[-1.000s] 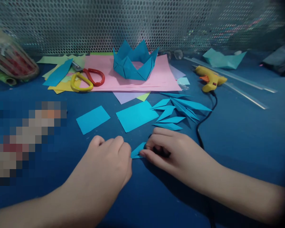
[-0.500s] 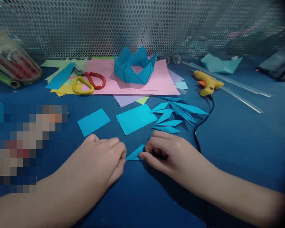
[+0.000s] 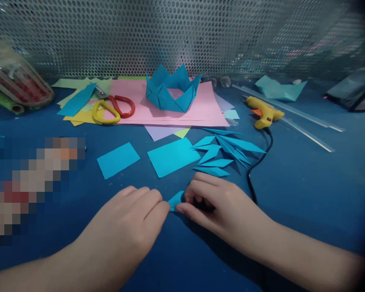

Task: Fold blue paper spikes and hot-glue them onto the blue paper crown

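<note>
A small folded piece of blue paper (image 3: 176, 200) lies low on the blue tabletop between my hands. My left hand (image 3: 140, 215) is closed, its thumb and fingertips pinching the paper's left end. On the other end, my right hand (image 3: 211, 198) grips with curled fingers and thumb. Most of the paper is hidden by my fingers. Just beyond lie two flat blue paper rectangles, a smaller one (image 3: 118, 160) and a larger one (image 3: 172, 157). Several pointed folded blue paper pieces (image 3: 214, 163) are heaped beside the larger rectangle.
A blue folded paper crown (image 3: 172, 95) stands on pink sheets (image 3: 127, 89). Scissors (image 3: 106, 111) lie to its left, near a jar (image 3: 24, 77). A yellow glue gun (image 3: 263, 111) with a black cord and clear glue sticks (image 3: 307, 136) lie right. A blurred-out patch covers the left side.
My left hand has shifted slightly right along the folded paper, covering more of its left end. My right hand keeps its grip. The whole view has tilted a little.
</note>
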Tool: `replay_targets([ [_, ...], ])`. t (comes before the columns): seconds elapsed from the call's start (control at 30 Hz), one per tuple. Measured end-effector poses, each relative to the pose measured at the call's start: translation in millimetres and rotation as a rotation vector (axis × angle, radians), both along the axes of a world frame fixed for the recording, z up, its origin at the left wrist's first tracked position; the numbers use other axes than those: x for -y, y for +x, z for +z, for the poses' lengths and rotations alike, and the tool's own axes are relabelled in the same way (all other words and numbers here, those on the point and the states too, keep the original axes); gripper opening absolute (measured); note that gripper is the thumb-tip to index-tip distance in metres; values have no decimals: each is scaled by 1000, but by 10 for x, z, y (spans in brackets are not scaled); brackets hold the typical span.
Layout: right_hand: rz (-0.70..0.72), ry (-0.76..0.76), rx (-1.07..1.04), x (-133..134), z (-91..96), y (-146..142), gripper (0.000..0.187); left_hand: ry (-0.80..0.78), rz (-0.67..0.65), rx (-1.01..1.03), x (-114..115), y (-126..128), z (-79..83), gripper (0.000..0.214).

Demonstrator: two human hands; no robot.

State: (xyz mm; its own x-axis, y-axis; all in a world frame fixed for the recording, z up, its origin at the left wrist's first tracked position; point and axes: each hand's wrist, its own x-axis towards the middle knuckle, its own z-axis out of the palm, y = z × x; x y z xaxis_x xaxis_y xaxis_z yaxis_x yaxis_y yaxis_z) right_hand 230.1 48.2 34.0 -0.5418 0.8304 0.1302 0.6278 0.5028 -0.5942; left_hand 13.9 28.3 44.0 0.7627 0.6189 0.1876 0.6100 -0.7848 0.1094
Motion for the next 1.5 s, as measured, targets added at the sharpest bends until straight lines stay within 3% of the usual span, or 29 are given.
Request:
replay_targets([
  [0.17,48,-65,-71,-11,36,44,6,42,-2,46,2,-2,-23,42],
  [0.27,54,-82,-103,-9,32,47,9,39,-12,42,-36,17,-31,45],
  [0.67,155,-1,-51,26,-42,94,9,51,-18,34,-43,41,-31,48],
  [0.97,53,-68,-54,1,42,39,13,-63,-37,45,-29,7,-5,45],
  [1.23,-31,-141,-24,10,58,-12,12,-393,186,65,-91,44,49,32],
  [1.5,-42,-129,-18,12,66,-24,14,-424,275,230,-62,41,-56,21],
])
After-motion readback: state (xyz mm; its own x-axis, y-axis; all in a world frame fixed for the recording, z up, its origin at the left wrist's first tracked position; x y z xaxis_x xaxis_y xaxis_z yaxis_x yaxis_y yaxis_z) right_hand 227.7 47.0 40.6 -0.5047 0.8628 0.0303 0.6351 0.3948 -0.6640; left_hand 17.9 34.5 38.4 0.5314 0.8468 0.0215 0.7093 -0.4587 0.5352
